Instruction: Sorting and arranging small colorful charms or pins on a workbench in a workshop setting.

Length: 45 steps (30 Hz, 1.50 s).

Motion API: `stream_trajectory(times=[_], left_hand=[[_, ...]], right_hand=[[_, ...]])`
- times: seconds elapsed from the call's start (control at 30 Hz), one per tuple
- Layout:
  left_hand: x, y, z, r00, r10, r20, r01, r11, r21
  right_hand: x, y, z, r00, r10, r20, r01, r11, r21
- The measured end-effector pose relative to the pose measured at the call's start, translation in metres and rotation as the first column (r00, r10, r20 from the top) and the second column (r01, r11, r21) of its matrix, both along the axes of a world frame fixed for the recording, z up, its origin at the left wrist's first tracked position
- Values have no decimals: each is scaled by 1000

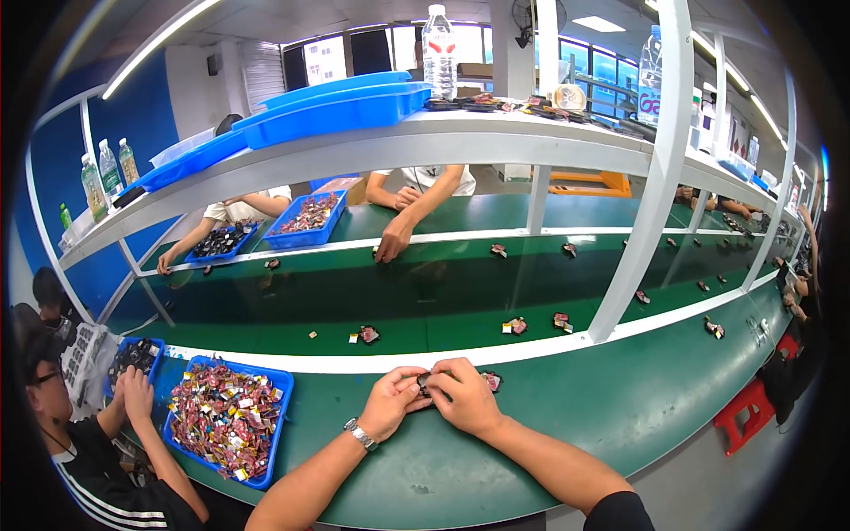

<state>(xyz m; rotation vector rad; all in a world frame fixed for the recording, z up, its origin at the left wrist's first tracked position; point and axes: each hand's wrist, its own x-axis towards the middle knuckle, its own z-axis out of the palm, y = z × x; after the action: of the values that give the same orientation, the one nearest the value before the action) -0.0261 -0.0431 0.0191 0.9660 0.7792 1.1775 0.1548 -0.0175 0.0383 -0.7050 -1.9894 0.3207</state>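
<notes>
Over the near green work surface, my left hand (394, 403), with a metal watch on its wrist, is closed in a pinch. My right hand (467, 400) meets it, its fingers also pinched. Between the fingertips is a small dark part (424, 386), mostly covered, so its exact kind is not clear. Just beyond my right hand lies a small red and black part (491, 380). To the left of my arms stands a blue tray (285, 382) heaped with small reddish pieces bearing white and yellow bits.
Small parts (369, 334) lie along the green conveyor belt (425, 301) ahead. A white post (645, 177) rises at the right, under a shelf with bottles and blue trays (336, 111). A co-worker (115, 442) sits at left; others work across the belt.
</notes>
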Motion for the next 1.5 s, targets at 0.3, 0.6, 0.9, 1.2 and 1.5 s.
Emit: stream_trajectory(times=[0.3,0.6,0.9,1.2,1.5], left_hand=[[-2,0,0,1000,-7,7,7,999,-34],[0,1,2,1000,-15,-9,15,999,-47],[1,-1,2,1000,-1,-20,0,999,-39],[0,1,-1,1000,-6,-31,5,1000,-25],[2,0,0,1000,2,-31,-3,999,-32]], right_hand=[[-1,-5,5,994,-27,107,12,989,146],[-4,-5,-5,982,-130,133,107,980,167],[-4,-4,-3,981,-144,128,106,960,260],[-4,-3,-3,969,-161,188,88,934,346],[-3,-3,-7,973,-154,172,100,953,285]])
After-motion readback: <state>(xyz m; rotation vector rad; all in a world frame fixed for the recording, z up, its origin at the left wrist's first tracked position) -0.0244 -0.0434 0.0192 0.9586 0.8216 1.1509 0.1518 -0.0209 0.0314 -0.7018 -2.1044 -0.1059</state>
